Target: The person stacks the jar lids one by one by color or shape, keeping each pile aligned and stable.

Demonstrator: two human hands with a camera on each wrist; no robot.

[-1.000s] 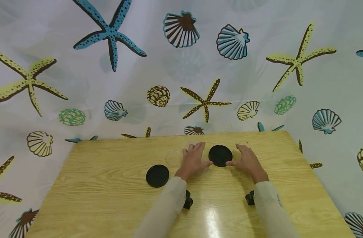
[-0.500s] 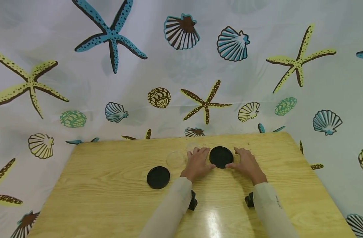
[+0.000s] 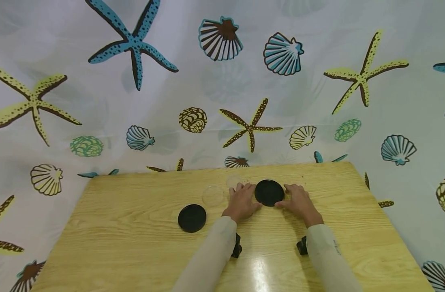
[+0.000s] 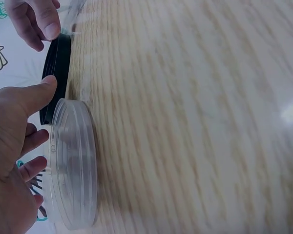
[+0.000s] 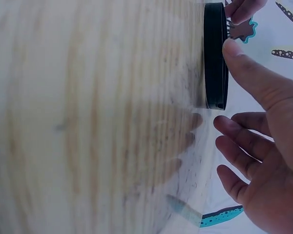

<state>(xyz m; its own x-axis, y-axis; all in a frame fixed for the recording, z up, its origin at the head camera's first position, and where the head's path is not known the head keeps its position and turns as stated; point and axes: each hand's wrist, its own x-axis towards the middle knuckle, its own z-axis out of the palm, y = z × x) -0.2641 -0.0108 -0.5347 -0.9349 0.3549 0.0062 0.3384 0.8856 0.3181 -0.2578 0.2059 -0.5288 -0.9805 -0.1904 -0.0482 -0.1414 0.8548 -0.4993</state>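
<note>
A round black dish with a low rim (image 3: 269, 193) lies on the wooden table between both hands. My left hand (image 3: 240, 202) is at its left side, its thumb tip overlapping the rim in the left wrist view and its other fingers spread loosely. From the right, my right hand (image 3: 299, 205) comes up to the dish. In the right wrist view its thumb (image 5: 241, 63) is right at the black rim, with the remaining fingers relaxed and apart. A clear round lidded dish (image 4: 75, 165) stands beside my left fingers.
Left of the hands lies a second black dish (image 3: 192, 218). Two clear round dishes are near the back, one nearer (image 3: 212, 196) and one farther (image 3: 234, 180), partly behind my left fingers. A shell-patterned curtain (image 3: 164, 101) hangs right behind the table's (image 3: 127, 227) far edge.
My left hand has moved right, up to the black dish. The right hand has come slightly left, its fingers nearer the rim. The black dish has stayed about where it was.
</note>
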